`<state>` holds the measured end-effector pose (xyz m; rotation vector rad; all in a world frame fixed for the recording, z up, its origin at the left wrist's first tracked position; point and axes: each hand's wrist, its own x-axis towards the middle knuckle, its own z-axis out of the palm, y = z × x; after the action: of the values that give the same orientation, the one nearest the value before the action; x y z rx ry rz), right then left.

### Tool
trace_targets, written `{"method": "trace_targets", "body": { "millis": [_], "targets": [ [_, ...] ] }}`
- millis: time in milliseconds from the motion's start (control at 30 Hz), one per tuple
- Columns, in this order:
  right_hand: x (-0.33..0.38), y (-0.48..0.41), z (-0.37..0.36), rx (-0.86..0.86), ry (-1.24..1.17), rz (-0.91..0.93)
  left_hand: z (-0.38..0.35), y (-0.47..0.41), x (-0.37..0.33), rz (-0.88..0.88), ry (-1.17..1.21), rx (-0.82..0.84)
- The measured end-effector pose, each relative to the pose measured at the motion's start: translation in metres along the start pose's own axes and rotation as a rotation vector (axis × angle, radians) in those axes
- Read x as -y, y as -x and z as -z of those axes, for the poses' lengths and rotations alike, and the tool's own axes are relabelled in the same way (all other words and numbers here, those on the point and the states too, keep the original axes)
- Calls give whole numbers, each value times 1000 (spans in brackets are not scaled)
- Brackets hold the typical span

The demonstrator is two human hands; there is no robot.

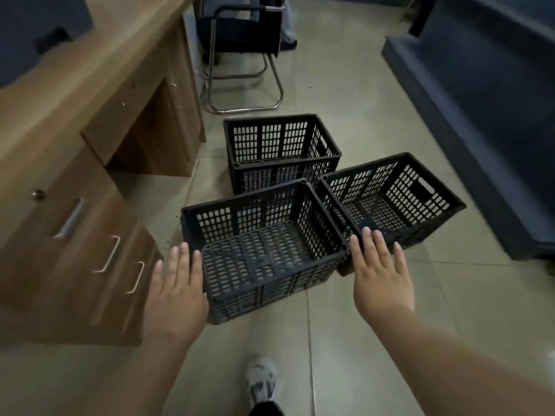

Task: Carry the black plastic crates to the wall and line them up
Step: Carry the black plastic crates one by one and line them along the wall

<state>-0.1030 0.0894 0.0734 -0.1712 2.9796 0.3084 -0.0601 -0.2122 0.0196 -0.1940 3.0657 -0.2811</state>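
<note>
- Three black plastic crates stand on the tiled floor (345, 94): the nearest crate (264, 250) in front of you, the right crate (390, 202) touching its far right corner and turned at an angle, the far crate (280, 151) just behind both.
- Your left hand (177, 283) is spread flat, fingers extended, beside the nearest crate's left wall; it grips nothing.
- Your right hand (381, 274) is likewise open, over that crate's right corner, holding nothing.
- A wooden desk (90, 130) with drawers stands to your left, a metal-framed chair (243, 55) beyond the crates.
- One shoe (264, 382) shows below.
</note>
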Motion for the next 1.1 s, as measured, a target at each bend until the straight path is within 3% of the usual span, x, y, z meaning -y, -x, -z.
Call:
{"method": "trace_targets", "body": {
  "millis": [67, 500, 767, 833, 967, 1100],
  "targets": [
    [-4, -38, -6, 15, 3, 20, -7, -35, -6, 7, -34, -47],
    [17, -307, -133, 257, 50, 118, -153, -250, -23, 111, -110, 390],
    [11, -394, -232, 294, 119, 105, -243, -268, -7, 118, -172, 535],
    [7, -402, -253, 187, 91, 157, -251, -267, -3, 120, -199, 567],
    [-2, -401, -268, 65, 72, 189, -250, -265, -3, 67, -271, 597],
    [3, -396, -255, 142, 239, 178, -242, -257, -3, 43, -260, 587]
  ]
}}
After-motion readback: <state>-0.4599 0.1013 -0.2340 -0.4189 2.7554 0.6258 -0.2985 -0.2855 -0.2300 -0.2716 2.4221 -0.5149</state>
